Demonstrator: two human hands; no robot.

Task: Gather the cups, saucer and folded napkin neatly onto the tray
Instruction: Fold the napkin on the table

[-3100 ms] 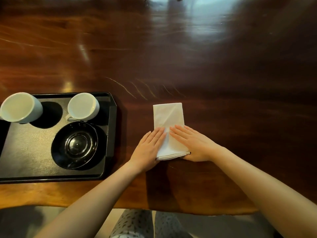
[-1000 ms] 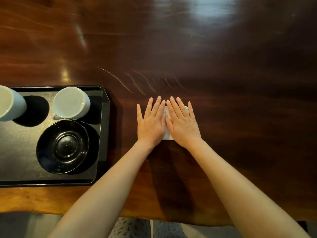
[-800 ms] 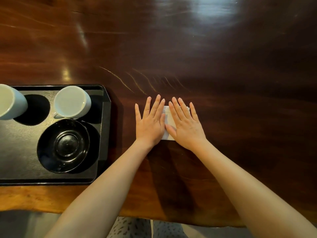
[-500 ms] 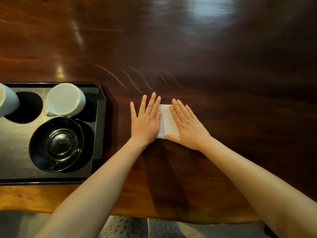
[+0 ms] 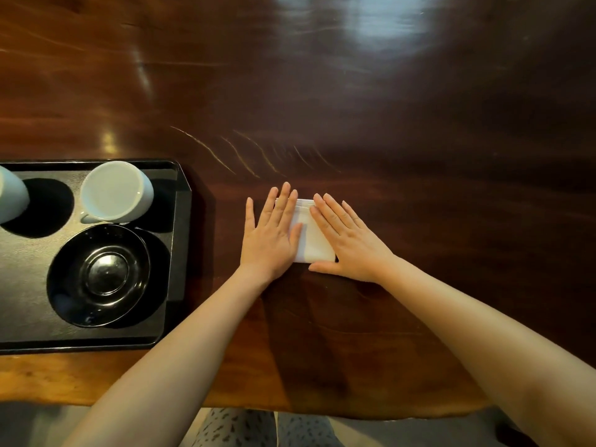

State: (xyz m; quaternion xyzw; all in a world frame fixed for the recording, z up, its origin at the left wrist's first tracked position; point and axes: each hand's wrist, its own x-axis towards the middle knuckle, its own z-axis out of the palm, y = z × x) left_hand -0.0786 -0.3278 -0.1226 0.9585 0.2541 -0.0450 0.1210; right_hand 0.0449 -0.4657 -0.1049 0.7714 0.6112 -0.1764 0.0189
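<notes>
Both hands lie flat and open on the folded napkin (image 5: 311,240) at the middle of the frame: my left hand (image 5: 271,233) covers its left edge, my right hand (image 5: 350,241) its right. At lower left, well apart on the desk (image 5: 387,124), the black tray (image 5: 182,221) holds two white cups (image 5: 116,191) and the black saucer (image 5: 98,275). No writing shows.

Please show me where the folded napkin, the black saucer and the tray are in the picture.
folded napkin (image 5: 311,243): head view, on the white cloth between the two hands.
black saucer (image 5: 101,275): head view, on its shiny centre well.
tray (image 5: 183,201): head view, on its right rim.
</notes>
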